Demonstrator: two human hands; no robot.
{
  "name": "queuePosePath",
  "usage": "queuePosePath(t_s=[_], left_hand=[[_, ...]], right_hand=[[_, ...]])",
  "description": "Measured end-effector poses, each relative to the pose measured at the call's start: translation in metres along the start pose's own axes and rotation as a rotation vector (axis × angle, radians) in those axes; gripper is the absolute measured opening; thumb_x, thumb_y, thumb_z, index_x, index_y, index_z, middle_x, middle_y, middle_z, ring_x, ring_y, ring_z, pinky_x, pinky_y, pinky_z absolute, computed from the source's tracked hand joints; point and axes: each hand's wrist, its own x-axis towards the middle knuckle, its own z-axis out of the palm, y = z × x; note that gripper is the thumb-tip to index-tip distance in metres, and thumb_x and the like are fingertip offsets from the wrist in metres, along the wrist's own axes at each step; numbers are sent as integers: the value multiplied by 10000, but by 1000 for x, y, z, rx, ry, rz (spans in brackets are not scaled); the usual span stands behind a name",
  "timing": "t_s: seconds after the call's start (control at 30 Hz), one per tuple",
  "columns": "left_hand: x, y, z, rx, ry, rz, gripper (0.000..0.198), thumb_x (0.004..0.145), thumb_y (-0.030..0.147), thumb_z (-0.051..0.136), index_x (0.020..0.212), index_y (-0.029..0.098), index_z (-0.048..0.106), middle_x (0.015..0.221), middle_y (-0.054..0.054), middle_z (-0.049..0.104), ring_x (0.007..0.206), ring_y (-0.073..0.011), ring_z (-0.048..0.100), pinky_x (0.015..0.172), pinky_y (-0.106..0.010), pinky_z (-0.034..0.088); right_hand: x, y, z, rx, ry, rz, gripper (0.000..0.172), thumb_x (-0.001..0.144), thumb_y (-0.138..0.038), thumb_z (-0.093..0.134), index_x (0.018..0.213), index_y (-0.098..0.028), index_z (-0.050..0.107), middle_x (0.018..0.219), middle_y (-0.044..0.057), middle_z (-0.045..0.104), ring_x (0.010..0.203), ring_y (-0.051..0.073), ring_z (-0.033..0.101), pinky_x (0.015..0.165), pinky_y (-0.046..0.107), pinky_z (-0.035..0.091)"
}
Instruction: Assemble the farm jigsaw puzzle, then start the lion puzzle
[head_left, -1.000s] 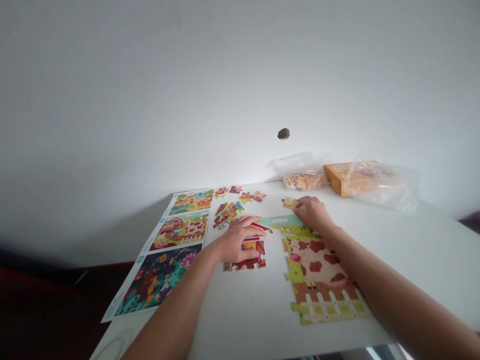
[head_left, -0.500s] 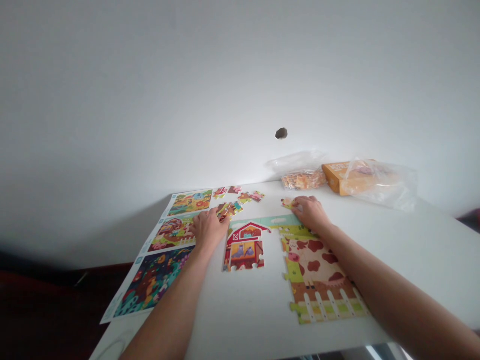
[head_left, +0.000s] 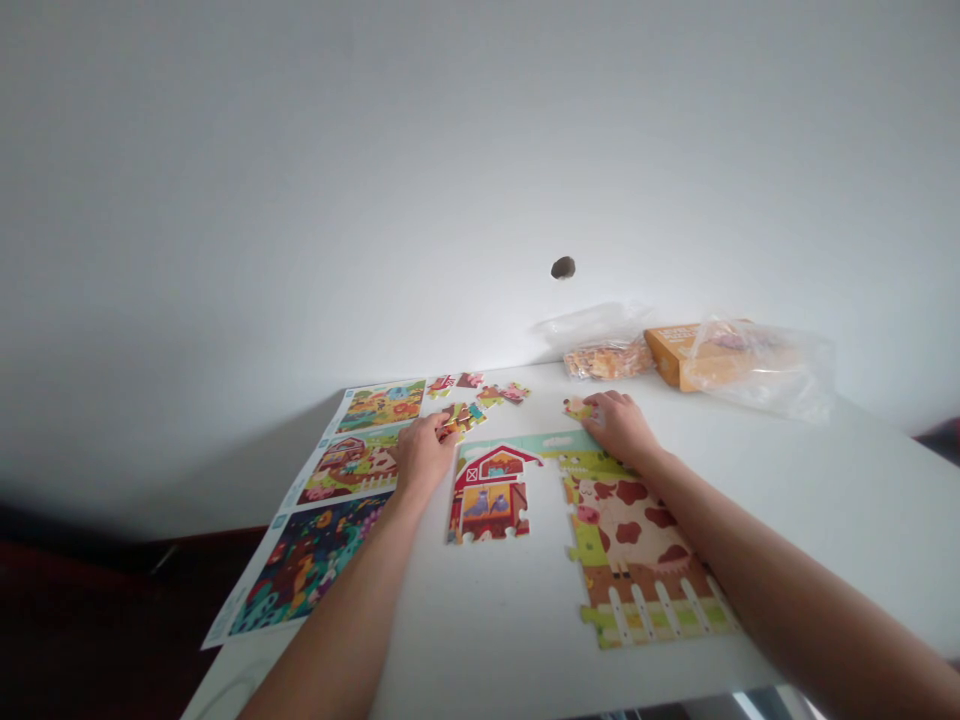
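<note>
White table (head_left: pixel 480 630), left hand (head_left: pixel 424 450) at loose pieces (head_left: pixel 472 413), grip unclear, right hand (head_left: pixel 621 428) pinching a piece (head_left: pixel 576 409), barn puzzle section (head_left: pixel 487 500) between them.

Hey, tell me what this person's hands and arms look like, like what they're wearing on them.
The left hand and right hand wear no gloves. The left forearm and right forearm show no sleeves, watch or bracelet. Any small rings are hard to make out.

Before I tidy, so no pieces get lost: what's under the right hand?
A puzzle piece juts out left of the right hand; its other end and anything else beneath are covered.
</note>
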Motion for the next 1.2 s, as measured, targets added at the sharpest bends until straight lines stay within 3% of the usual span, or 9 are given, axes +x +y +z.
queuePosePath(t_s=[0.13,0.3,0.4,0.5,0.6,0.67,0.73,0.93,1.2], left_hand=[[5,-5,2,-300,55,21,309,790,194,592,1079,193,703,994,-66,729,907,-211,674,852,-333,517],[6,2,1,-721,74,36,293,772,262,621,1028,139,695,929,-83,743,856,-207,696,833,-348,553],[-1,14,-3,-922,-13,41,373,743,303,687,1071,125,675,991,-105,746,930,-224,700,873,-369,559],[-14,29,-3,-1036,-231,110,396,758,305,691,1120,146,662,1035,-96,744,944,-222,704,843,-362,577],[-26,40,-1,-981,-450,173,312,772,298,675,1043,144,685,986,-89,748,865,-210,717,804,-348,585],[-28,42,1,-927,-493,215,305,795,293,643,1061,147,678,1011,-93,744,900,-216,714,792,-343,585],[-26,37,3,-847,-415,251,295,826,290,604,1079,157,673,1057,-95,734,962,-219,701,817,-347,578],[-3,5,7,-275,91,261,347,815,180,551,1145,178,658,1204,-97,682,1161,-259,604,1046,-422,440],[6,-4,11,-31,20,240,498,803,383,662,1277,245,603,1250,-83,670,1159,-269,597,1035,-407,398]], right_hand=[[-1,0,-1,2,-8,-8,316,870,-306,583,1158,-196,654,1118,116,635,1029,264,543,924,358,394],[-1,0,-1,-2,1,-23,299,873,-296,586,1141,-194,671,1111,119,645,1013,265,551,909,367,405],[-4,-5,-4,37,31,-62,278,874,-267,583,1128,-204,677,1121,105,661,1020,259,555,924,377,410],[-9,-14,-6,137,35,-186,263,892,-263,571,1132,-217,668,1140,81,679,1048,244,562,948,379,418],[-14,-22,-6,208,-23,-340,271,890,-271,585,1146,-223,662,1146,73,688,1068,240,569,953,384,430],[-15,-24,-5,220,-52,-391,269,888,-274,591,1141,-225,669,1132,74,692,1066,241,573,953,390,434],[-16,-24,-4,222,-52,-387,262,887,-271,590,1128,-219,678,1112,76,696,1059,243,575,953,391,437],[-15,-20,-4,218,-50,-348,255,870,-242,591,1105,-212,687,1094,73,699,1048,243,568,954,380,439],[-15,-19,-1,217,-66,-340,250,861,-249,605,1092,-214,693,1078,75,696,1038,241,572,953,376,438]])
